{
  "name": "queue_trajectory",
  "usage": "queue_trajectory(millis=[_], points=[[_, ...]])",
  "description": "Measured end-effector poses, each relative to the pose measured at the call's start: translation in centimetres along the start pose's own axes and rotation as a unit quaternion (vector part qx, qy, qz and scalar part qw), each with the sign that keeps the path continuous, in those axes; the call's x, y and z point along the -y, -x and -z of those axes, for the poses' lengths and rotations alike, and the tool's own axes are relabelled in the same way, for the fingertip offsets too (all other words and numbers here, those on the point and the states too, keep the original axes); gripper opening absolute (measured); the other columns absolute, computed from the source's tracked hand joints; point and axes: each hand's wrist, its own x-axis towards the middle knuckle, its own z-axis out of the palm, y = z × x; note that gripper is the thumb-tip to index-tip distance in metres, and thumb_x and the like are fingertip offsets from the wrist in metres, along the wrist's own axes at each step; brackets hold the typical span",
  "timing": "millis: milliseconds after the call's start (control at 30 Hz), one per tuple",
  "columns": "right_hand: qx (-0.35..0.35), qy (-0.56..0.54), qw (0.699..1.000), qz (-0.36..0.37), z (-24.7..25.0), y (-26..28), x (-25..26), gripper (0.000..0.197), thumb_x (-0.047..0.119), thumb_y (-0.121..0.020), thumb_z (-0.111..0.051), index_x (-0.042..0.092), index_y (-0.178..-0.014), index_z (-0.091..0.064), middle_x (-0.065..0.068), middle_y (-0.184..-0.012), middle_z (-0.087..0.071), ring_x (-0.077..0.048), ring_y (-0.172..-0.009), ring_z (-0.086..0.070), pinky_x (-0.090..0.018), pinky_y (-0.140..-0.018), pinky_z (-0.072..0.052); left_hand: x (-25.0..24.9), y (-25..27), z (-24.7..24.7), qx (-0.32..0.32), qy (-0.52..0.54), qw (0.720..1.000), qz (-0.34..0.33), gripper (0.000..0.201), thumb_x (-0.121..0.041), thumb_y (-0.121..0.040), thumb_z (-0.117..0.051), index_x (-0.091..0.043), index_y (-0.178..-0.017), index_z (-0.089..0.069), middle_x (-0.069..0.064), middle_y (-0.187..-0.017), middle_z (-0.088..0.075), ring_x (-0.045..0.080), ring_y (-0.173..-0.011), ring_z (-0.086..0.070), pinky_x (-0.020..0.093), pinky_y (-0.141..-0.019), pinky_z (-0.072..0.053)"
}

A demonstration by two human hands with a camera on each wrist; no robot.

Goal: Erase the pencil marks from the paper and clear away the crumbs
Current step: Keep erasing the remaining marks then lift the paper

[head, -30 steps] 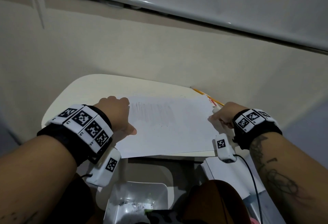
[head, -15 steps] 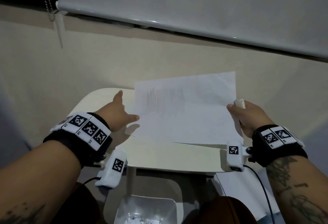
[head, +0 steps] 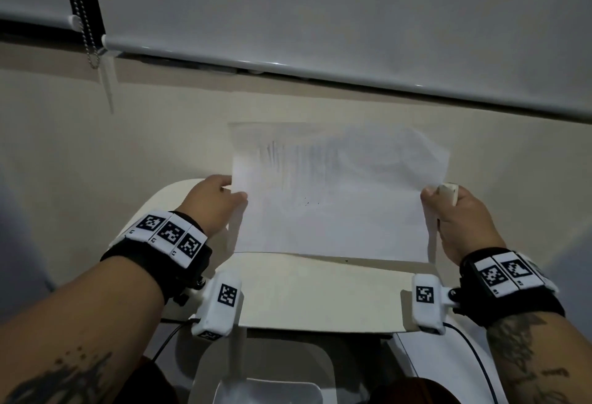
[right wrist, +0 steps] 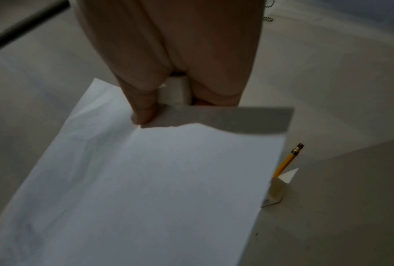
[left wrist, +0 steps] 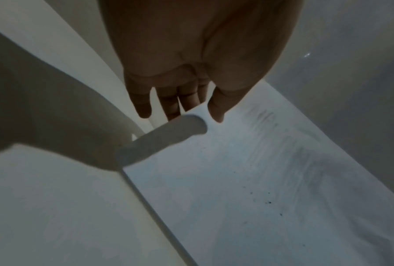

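I pinch the paper point(head: 330, 192) at both side edges — left hand point(head: 213, 203), right hand point(head: 461, 221) also gripping the eraser point(head: 448, 193) — tilting it above the desk point(head: 320, 291) so the crumbs point(left wrist: 269, 202) slide off.

Paper point(head: 333, 211) above table point(head: 320, 294), pencil point(right wrist: 286, 162) beyond.

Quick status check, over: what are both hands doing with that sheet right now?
Left hand pinches paper edge. Right hand holds opposite edge plus eraser. Sheet tilted off table; faint marks, crumbs remain. Nothing in the way.
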Motion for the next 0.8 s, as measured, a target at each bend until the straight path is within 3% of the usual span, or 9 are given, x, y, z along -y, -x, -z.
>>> queue_trajectory(millis=[67,167,233,333,400,500,633,700,800], points=[[-0.011,-0.006,1.0,0.02,0.0,0.0,0.3,0.014,0.023,-0.095,-0.063,0.023,-0.082,-0.06,-0.002,-0.077,-0.055,-0.016,-0.066,-0.048,-0.026,-0.06,-0.041,-0.4,0.1,-0.1,-0.023,0.024,0.999,-0.04,0.017,-0.024,-0.095,-0.058,-0.009,-0.095,-0.066,0.007,-0.086,-0.069,0.029,-0.082,-0.064,0.033,-0.071,-0.049],[-0.034,-0.038,0.997,0.056,-0.1,-0.2,1.0,0.011,0.024,-0.095,-0.064,0.025,-0.085,-0.06,-0.006,-0.085,-0.057,-0.018,-0.073,-0.052,-0.027,-0.062,-0.046,-1.2,0.2,-0.2,-0.063,0.07,0.991,-0.095,0.021,-0.03,-0.092,-0.058,-0.012,-0.093,-0.069,0.011,-0.091,-0.072,0.033,-0.089,-0.067,0.047,-0.083,-0.054],[-0.046,-0.033,0.995,0.088,-0.3,-0.2,1.2,0.009,0.022,-0.095,-0.064,0.02,-0.088,-0.059,-0.003,-0.08,-0.055,-0.011,-0.066,-0.051,-0.016,-0.055,-0.045,-1.8,0.5,-0.3,-0.087,0.079,0.985,-0.123,0.026,-0.033,-0.091,-0.057,-0.009,-0.093,-0.068,0.013,-0.092,-0.071,0.033,-0.088,-0.067,0.05,-0.083,-0.054],[-0.021,0.017,0.995,0.093,-0.9,0.2,0.9,0.008,0.015,-0.094,-0.064,0.017,-0.089,-0.059,0.002,-0.074,-0.054,-0.006,-0.063,-0.05,-0.006,-0.051,-0.04,-1.3,0.7,-0.8,-0.074,0.045,0.988,-0.127,0.023,-0.027,-0.097,-0.055,-0.007,-0.094,-0.067,0.013,-0.089,-0.071,0.032,-0.084,-0.066,0.046,-0.079,-0.053],[0.008,0.037,0.997,0.073,-1.1,0.6,0.1,0.013,0.015,-0.093,-0.065,0.02,-0.083,-0.06,0.003,-0.074,-0.057,-0.012,-0.066,-0.051,-0.013,-0.055,-0.043,-0.6,0.8,-1.1,-0.048,0.007,0.992,-0.115,0.025,-0.025,-0.098,-0.052,-0.005,-0.092,-0.065,0.012,-0.084,-0.069,0.032,-0.078,-0.063,0.042,-0.075,-0.052],[-0.016,0.033,0.997,0.063,-0.9,0.8,0.0,0.016,0.018,-0.094,-0.065,0.024,-0.08,-0.06,0.003,-0.073,-0.056,-0.012,-0.063,-0.05,-0.021,-0.057,-0.042,-0.8,1.3,-1.0,-0.097,0.013,0.987,-0.131,0.032,-0.025,-0.099,-0.051,-0.003,-0.076,-0.049,0.011,-0.064,-0.049,0.028,-0.06,-0.044,0.036,-0.057,-0.037],[0.005,0.082,0.995,0.054,-0.4,0.7,-0.3,0.008,0.015,-0.093,-0.065,0.013,-0.086,-0.061,-0.001,-0.077,-0.058,-0.013,-0.068,-0.052,-0.021,-0.059,-0.042,-0.6,1.3,-0.9,-0.094,0.01,0.984,-0.151,0.029,-0.028,-0.1,-0.05,-0.003,-0.087,-0.059,0.017,-0.076,-0.063,0.035,-0.07,-0.059,0.044,-0.068,-0.049],[0.047,0.114,0.992,0.033,-0.4,0.9,-0.9,0.012,0.014,-0.093,-0.065,0.012,-0.081,-0.062,-0.004,-0.078,-0.061,-0.019,-0.072,-0.053,-0.027,-0.064,-0.04,-0.2,1.5,-1.0,-0.057,-0.016,0.989,-0.134,0.025,-0.026,-0.099,-0.05,-0.009,-0.084,-0.061,0.013,-0.074,-0.065,0.032,-0.071,-0.061,0.038,-0.066,-0.048],[0.004,0.085,0.996,0.041,-0.1,0.8,-0.9,0.011,0.017,-0.094,-0.065,0.016,-0.083,-0.062,-0.002,-0.076,-0.06,-0.016,-0.066,-0.052,-0.025,-0.059,-0.04,-0.2,2.0,-1.0,-0.105,0.008,0.983,-0.152,0.023,-0.023,-0.099,-0.052,-0.015,-0.078,-0.059,0.003,-0.067,-0.059,0.023,-0.062,-0.054,0.032,-0.059,-0.04]])
